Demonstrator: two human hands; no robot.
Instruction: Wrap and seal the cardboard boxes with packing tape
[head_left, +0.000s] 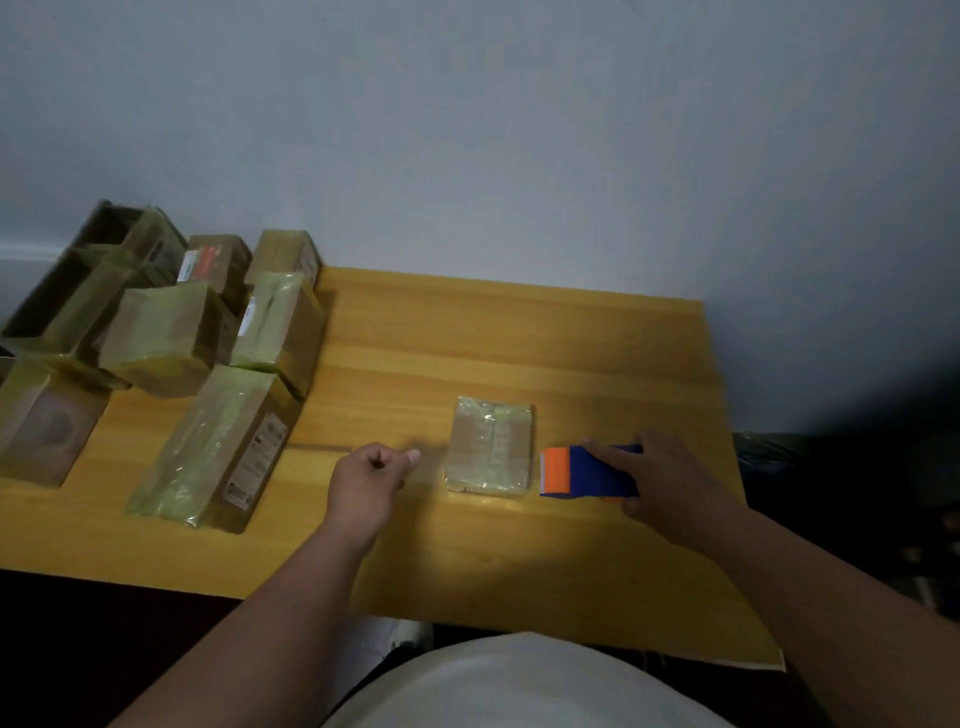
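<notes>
A small cardboard box (491, 446) wrapped in glossy clear tape lies flat on the wooden table (519, 332). Just right of it sits a blue and orange tape dispenser (576, 472), and my right hand (660, 478) grips it from the right side. My left hand (371, 475) hovers left of the box with its fingers curled into a loose fist, holding nothing that I can see. A gap of bare table separates that hand from the box.
Several tape-wrapped cardboard boxes (171, 338) are piled at the table's left end, the nearest a long one (218, 452) lying at an angle. A grey wall (519, 130) rises behind. The table's front edge runs just before my torso.
</notes>
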